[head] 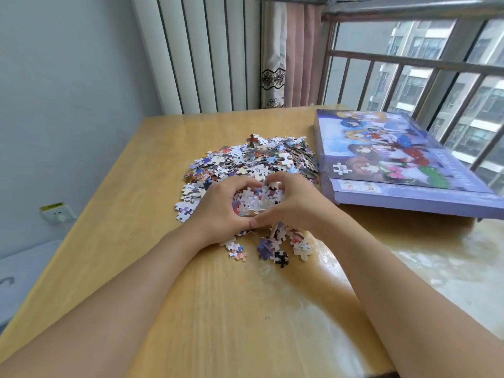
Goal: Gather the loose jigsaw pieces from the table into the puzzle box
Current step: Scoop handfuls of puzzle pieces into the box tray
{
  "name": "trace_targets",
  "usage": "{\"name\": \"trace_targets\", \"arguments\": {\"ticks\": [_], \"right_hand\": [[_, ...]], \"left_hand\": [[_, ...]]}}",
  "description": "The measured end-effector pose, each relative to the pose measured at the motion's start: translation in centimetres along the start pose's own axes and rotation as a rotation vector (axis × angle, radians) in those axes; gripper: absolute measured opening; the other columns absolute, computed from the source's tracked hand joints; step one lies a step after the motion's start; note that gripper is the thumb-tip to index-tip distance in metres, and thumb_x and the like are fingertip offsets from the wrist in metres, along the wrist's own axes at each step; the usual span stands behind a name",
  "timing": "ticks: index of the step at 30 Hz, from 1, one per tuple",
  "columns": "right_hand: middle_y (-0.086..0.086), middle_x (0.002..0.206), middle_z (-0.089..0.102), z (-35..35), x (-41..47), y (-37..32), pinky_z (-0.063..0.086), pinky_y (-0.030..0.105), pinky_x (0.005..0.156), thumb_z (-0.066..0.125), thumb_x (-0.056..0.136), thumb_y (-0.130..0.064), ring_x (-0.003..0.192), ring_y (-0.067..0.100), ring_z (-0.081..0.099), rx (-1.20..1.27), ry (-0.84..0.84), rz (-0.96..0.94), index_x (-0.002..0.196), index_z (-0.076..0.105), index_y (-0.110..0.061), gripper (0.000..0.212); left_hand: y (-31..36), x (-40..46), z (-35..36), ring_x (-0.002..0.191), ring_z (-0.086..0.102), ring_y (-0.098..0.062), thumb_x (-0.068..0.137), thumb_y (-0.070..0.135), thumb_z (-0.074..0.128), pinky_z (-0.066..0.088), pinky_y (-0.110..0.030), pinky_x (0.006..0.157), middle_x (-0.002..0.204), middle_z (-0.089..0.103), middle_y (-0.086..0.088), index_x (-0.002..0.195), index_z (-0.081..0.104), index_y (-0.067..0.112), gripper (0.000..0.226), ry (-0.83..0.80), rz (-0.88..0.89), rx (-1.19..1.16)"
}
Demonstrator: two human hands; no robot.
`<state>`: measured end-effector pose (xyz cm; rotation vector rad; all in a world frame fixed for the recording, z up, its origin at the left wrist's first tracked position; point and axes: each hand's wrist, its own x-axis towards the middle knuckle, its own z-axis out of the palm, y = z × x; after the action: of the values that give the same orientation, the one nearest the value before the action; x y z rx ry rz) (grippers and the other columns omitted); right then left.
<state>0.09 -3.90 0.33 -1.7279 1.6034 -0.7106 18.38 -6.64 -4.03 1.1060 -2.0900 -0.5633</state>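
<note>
A heap of loose jigsaw pieces (253, 159) lies in the middle of the wooden table (136, 200). My left hand (218, 211) and my right hand (294, 203) cup a handful of pieces (256, 200) between them at the heap's near edge, fingers curled round it and fingertips nearly meeting on top. A few stray pieces (281, 256) lie just below my hands. The purple puzzle box (409, 165), with a cartoon picture on its lid, lies to the right of the heap; the lid sits on it, shifted slightly off the base.
A window with metal bars (436, 66) runs along the table's right side behind the box. A curtain (289, 55) and a white ribbed panel (207, 53) stand beyond the far edge. A wall socket (57, 212) is at the left.
</note>
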Motion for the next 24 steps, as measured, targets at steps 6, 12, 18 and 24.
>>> {"name": "trace_targets", "arguments": {"ticks": [6,12,18,24], "right_hand": [[0.002,0.125,0.054,-0.3,0.1,0.8,0.05,0.034,0.086,0.097,0.061,-0.02,0.11,0.021,0.059,0.178,-0.055,0.005,0.13,0.063,-0.027,0.077],[0.003,0.124,0.057,-0.4,0.4,1.3,0.052,0.034,0.092,0.099,0.057,-0.027,0.107,0.017,0.06,0.287,-0.107,0.048,0.142,0.053,-0.025,0.097],[0.003,0.122,0.056,-0.2,1.2,1.0,0.053,0.042,0.098,0.098,0.058,-0.025,0.115,0.024,0.058,0.375,-0.119,0.08,0.142,0.053,-0.02,0.096],[-0.002,0.111,0.057,0.2,1.5,1.2,0.053,0.044,0.099,0.098,0.058,-0.02,0.112,0.023,0.06,0.405,-0.088,0.084,0.138,0.057,-0.019,0.09]], "left_hand": [[0.2,0.3,0.2,0.108,0.062,0.001,0.058,0.032,0.095,0.051,-0.018,0.084,0.108,0.068,0.015,0.123,0.061,0.033,0.073,0.094,-0.002,-0.091],[0.8,0.2,1.1,0.121,0.054,0.001,0.051,0.034,0.099,0.046,-0.01,0.084,0.125,0.059,0.016,0.133,0.052,0.037,0.095,0.131,-0.038,-0.157],[1.2,0.5,1.4,0.13,0.047,-0.002,0.045,0.037,0.099,0.048,-0.027,0.099,0.136,0.052,0.012,0.143,0.042,0.037,0.113,0.152,0.035,-0.14],[1.4,0.4,1.4,0.133,0.043,0.0,0.042,0.04,0.1,0.044,-0.029,0.106,0.139,0.048,0.014,0.144,0.043,0.035,0.117,0.161,0.058,-0.131]]}}
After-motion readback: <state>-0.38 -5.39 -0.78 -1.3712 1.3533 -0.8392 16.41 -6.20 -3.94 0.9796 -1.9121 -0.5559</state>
